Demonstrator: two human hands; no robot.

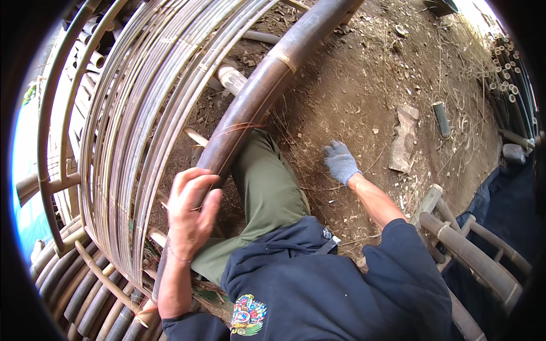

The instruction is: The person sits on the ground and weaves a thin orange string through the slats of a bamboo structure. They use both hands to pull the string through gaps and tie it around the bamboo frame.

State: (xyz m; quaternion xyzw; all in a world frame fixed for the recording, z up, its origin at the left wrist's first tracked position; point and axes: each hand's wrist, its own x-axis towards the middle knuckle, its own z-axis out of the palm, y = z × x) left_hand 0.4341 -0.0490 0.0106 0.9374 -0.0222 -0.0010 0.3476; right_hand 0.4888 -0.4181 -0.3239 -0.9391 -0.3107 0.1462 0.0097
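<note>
A thick dark bamboo pole (244,111) slants from the far middle down toward my left side, with a thin reddish wire wrapped round it. My bare left hand (193,207) is at the pole's near part, its fingers apart and a little bent, gripping nothing. Whether its palm touches the bamboo, I cannot tell. Out to the right, my right hand (341,163) wears a grey-blue work glove and hangs over the brown dirt ground. Its fingers are stretched out, with nothing seen in them. My leg in green trousers lies beside the pole.
Long thin bamboo strips (131,125) stand bundled at the left, above a stack of bamboo poles (94,295). A flat weathered piece (404,139) and a short bamboo tube (441,119) lie on the dirt. A bamboo frame (472,247) stands near right; cut poles (509,79) lean far right.
</note>
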